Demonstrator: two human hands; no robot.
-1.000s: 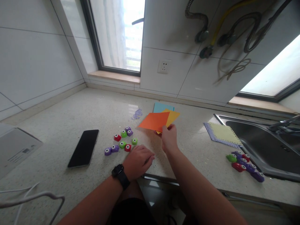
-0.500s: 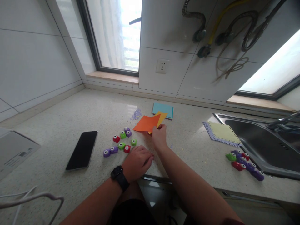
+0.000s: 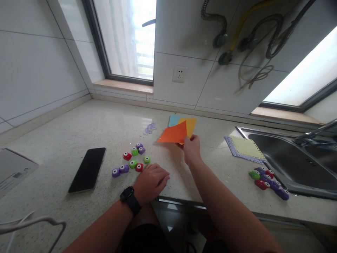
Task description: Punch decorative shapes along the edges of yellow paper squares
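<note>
My right hand (image 3: 192, 149) pinches an orange sheet of paper (image 3: 174, 133) and a yellow sheet (image 3: 191, 123) at their lower right, holding them raised over the counter. Behind them lies a light blue pad of paper (image 3: 173, 121), partly covered. My left hand (image 3: 152, 182), with a black watch on its wrist, rests on the counter near the front edge, fingers loosely laid out and holding nothing. Close to its fingers sit small craft punches in red (image 3: 139, 167), green (image 3: 146, 160) and purple (image 3: 124, 169).
A black phone (image 3: 88, 169) lies to the left, near a white box (image 3: 15, 168) and a white cable (image 3: 44, 218). Purple paper bits (image 3: 150, 128) are scattered at the back. On the right are dotted-edge paper sheets (image 3: 247, 149), more punches (image 3: 268, 178) and a sink (image 3: 292, 158).
My right hand has moved right and slightly up with the orange and yellow sheets, now covering more of the blue pad. My left hand stays on the counter; the view has shifted slightly.
</note>
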